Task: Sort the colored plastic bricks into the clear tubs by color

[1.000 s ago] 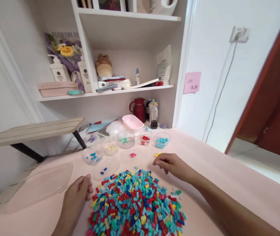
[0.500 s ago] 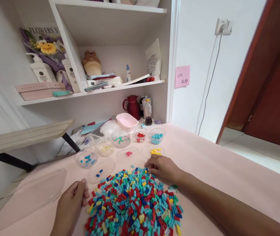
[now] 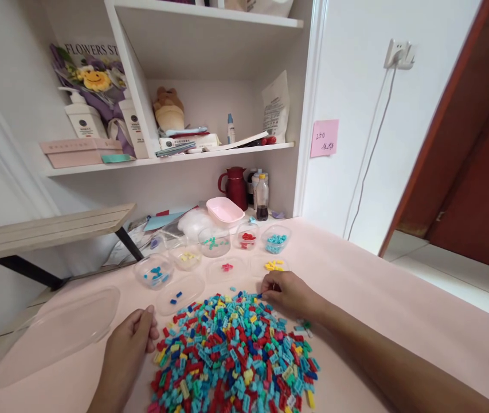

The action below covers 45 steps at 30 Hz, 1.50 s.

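Observation:
A heap of small coloured bricks (image 3: 233, 353) lies on the pink table in front of me. My right hand (image 3: 288, 293) rests at the heap's far right edge, its fingertips pinched around a small blue brick (image 3: 259, 296). My left hand (image 3: 129, 345) lies curled at the heap's left edge and holds nothing. Beyond the heap stand several clear tubs and lids with sorted bricks: yellow ones on a lid (image 3: 273, 265) just past my right hand, pink ones (image 3: 227, 267), dark blue ones (image 3: 176, 297).
A large clear lid (image 3: 50, 332) lies at the left. Farther back are a pink dish (image 3: 225, 211), a red jug (image 3: 238, 187) and bottles (image 3: 262, 197) under the shelves. A wooden bench (image 3: 50, 228) stands left. A doorway opens at the right.
My right hand drew back from the yellow lid to the heap's edge and closed its fingertips on a brick. My left hand stayed beside the heap.

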Available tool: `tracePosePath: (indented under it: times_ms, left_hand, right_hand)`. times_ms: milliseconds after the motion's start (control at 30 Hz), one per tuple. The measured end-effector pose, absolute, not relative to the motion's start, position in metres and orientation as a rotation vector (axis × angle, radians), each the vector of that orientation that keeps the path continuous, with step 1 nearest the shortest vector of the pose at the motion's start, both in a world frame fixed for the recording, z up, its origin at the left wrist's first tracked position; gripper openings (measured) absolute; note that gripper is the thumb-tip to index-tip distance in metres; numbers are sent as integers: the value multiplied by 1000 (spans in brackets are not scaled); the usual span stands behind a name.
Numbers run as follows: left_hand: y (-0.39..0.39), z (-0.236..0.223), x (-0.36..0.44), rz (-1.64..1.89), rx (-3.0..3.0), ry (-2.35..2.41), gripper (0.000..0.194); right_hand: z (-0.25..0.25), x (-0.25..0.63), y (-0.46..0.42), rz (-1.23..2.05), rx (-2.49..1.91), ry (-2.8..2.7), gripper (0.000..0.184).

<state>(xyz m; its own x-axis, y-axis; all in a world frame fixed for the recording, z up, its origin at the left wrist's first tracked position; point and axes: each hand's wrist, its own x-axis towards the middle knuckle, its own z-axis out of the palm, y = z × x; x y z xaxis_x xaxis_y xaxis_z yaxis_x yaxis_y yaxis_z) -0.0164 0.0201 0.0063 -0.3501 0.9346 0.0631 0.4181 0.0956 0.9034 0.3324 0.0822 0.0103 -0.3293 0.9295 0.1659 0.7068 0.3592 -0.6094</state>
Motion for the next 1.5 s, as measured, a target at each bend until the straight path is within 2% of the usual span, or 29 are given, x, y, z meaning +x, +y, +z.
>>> tracePosePath:
  times_ms: [400,533,700,933,1233,1500]
  left_hand:
    - [15,8,-11,1316,1341,1818,41]
    - [16,3,-13,1339,1313,1819,40]
    - [17,-2,-15,1376,1291,1819,39]
    - [17,-5,-16,1396,1292,1809,40]
    - [17,-4,-16,1391,1288,1795,41]
    - [16,3,-15,1336,1313,1812,41]
  right_hand:
    - [22,329,88,1070,-1291,-1979,14]
    - [39,293,99,960,-1220,-2201,11]
    - [45,226,119,609,-1202,-2408,6]
    - [43,177,142,621,-1202,-2353,14]
    - [55,243,106,798,-1133,-2122,26]
    - [37,327,75,853,-1204,-1966,32]
